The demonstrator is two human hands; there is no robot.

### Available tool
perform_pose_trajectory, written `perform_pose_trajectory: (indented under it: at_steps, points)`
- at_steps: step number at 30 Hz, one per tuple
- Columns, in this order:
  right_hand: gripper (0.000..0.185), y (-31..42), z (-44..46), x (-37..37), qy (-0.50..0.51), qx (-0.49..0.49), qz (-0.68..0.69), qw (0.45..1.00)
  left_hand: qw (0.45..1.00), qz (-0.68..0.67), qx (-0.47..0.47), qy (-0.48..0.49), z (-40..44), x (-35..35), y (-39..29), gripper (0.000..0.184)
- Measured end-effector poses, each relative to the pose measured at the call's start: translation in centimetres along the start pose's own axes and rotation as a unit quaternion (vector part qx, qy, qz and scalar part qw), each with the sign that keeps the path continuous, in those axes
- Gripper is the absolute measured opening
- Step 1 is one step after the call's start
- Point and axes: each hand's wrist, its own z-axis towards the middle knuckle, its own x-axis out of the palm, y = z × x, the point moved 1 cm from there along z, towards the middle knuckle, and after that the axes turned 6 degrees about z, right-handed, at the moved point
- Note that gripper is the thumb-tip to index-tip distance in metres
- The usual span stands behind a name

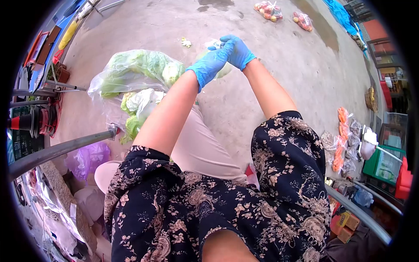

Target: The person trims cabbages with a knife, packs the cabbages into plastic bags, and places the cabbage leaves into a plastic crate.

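Both hands wear blue gloves and meet in front of me, near the top middle of the view. My left hand point(211, 63) has its fingers closed against the other hand. My right hand point(238, 51) is curled around the top of a clear plastic bag point(225, 71) that hangs below, with something pale green in it. Which hand holds how much of the bag is partly hidden. Beside my left forearm lies a large clear bag of green cabbages point(144, 65). Nearer to me are loose leafy heads point(142, 102) with white plastic.
Two bags of round red and yellow produce point(268, 11) point(302, 21) lie on the concrete floor ahead. Leaf scraps point(186, 43) lie before the cabbages. Bags of orange produce point(341, 135) are at right. A metal rail point(65, 153) and a purple bag point(89, 158) are at left.
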Motion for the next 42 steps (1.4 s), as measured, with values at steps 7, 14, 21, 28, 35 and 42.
perform_pose_trajectory:
  at_steps: [7, 14, 21, 28, 35, 42]
  points:
    - [0.018, -2.2, -0.6, -14.4, -0.267, -0.003, -0.084, 0.960, 0.955, -0.187, -0.228, -0.025, 1.8, -2.6, 8.4, 0.078]
    - [0.029, -3.2, -0.5, -15.2, -0.278, 0.048, -0.184, 0.942, 0.898, -0.367, -0.238, -0.046, 3.0, -3.5, 8.8, 0.066]
    - [0.058, -3.7, 0.9, -11.9, -0.373, 0.078, -0.374, 0.846, 0.922, -0.319, -0.207, -0.066, 2.9, -2.3, 9.8, 0.059]
    - [0.054, -3.1, 5.3, -6.6, -0.238, -0.007, -0.609, 0.757, 0.913, -0.380, -0.090, -0.122, -2.4, -5.9, 8.7, 0.042]
    - [0.047, -9.5, 9.5, 16.9, 0.058, -0.015, -0.673, 0.738, 0.895, -0.342, -0.089, -0.273, -15.9, -20.3, 11.6, 0.030]
    - [0.091, -27.2, 17.0, 15.8, -0.022, 0.098, -0.811, 0.576, 0.733, -0.460, -0.117, -0.488, -27.0, -30.9, 19.9, 0.028]
